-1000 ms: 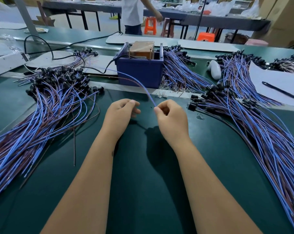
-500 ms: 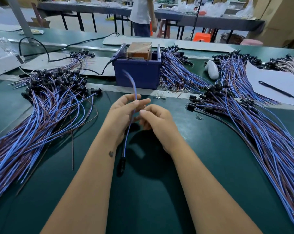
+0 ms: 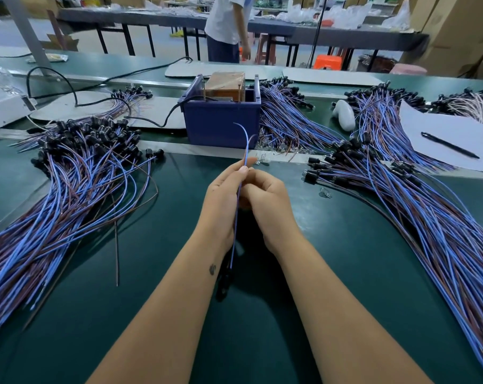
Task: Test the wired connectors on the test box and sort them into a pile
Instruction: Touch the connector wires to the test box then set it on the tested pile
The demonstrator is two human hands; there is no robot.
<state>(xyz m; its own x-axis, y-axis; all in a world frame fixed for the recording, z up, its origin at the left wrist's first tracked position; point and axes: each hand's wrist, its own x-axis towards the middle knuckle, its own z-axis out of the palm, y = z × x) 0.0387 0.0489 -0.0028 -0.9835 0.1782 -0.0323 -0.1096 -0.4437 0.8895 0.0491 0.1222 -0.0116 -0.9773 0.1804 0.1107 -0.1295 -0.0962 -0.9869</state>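
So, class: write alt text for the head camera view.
Two hands, left hand and right hand, hold one blue wire upright over a green table, before a blue box, wire piles either side.

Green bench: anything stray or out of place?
One loose thin brown wire lies alone on the green bench, beside the left pile of blue and brown wired connectors. Small clear bits lie scattered near the right pile.
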